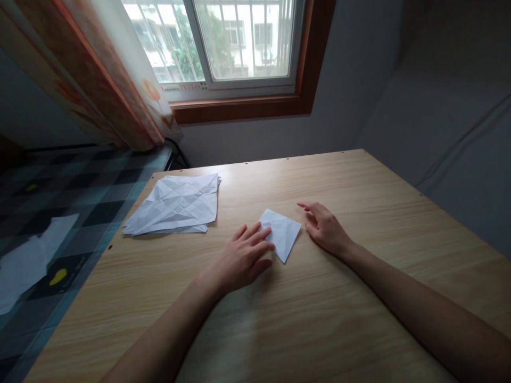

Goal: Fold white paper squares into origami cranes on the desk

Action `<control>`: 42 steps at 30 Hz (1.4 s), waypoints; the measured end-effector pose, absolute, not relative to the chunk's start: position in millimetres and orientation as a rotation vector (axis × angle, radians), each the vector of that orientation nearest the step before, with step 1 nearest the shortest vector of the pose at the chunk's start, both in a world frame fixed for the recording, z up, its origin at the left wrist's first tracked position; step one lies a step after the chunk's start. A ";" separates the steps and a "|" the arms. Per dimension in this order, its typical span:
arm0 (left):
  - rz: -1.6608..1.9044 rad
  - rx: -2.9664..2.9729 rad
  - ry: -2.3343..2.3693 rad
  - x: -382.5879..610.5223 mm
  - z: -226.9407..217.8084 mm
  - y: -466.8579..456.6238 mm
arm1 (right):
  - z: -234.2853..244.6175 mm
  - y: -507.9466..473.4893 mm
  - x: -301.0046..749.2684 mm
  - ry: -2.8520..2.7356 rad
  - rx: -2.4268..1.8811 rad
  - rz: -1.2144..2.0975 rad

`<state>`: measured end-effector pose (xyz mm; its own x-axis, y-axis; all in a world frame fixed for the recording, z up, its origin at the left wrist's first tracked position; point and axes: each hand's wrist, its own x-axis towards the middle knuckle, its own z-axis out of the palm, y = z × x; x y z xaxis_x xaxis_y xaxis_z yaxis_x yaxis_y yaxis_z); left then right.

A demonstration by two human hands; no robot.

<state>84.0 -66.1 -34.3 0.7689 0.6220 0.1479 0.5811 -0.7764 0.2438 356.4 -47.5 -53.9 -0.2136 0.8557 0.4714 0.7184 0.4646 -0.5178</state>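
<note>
A small folded white paper (pixel 284 232), diamond-shaped, lies flat on the wooden table (pixel 359 181) near its middle. My left hand (pixel 243 256) rests palm down with its fingers stretched out, the fingertips pressing on the paper's left edge. My right hand (pixel 324 226) sits just right of the paper, fingers loosely spread with the index finger extended to the left, not touching the sheet as far as I can see. Neither hand holds anything.
A stack of creased white sheets (pixel 175 205) lies at the table's left side. Left of the table is a bed with a checkered cover (pixel 59 207) and a loose white paper (pixel 27 260). A curtain (pixel 99 80) and window (pixel 223 42) stand behind; grey walls border the right.
</note>
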 end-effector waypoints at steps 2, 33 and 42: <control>0.310 2.756 0.939 83.5 -33.8 -65.3 | -54.8 -46.0 356.3 -2.069 -1.264 0.295; 0.339 2.795 0.886 93.5 -31.2 -69.8 | -46.1 -52.2 324.2 -2.235 -1.210 0.419; 0.343 2.923 0.859 95.0 -29.4 -71.7 | -50.2 -52.7 324.4 -2.216 -1.215 0.391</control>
<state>95.0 -71.7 -29.4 0.8181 0.5421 0.1919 0.5251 -0.8402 0.1352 324.4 -52.7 -50.2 -0.4197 0.8395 0.3451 0.6709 0.5430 -0.5050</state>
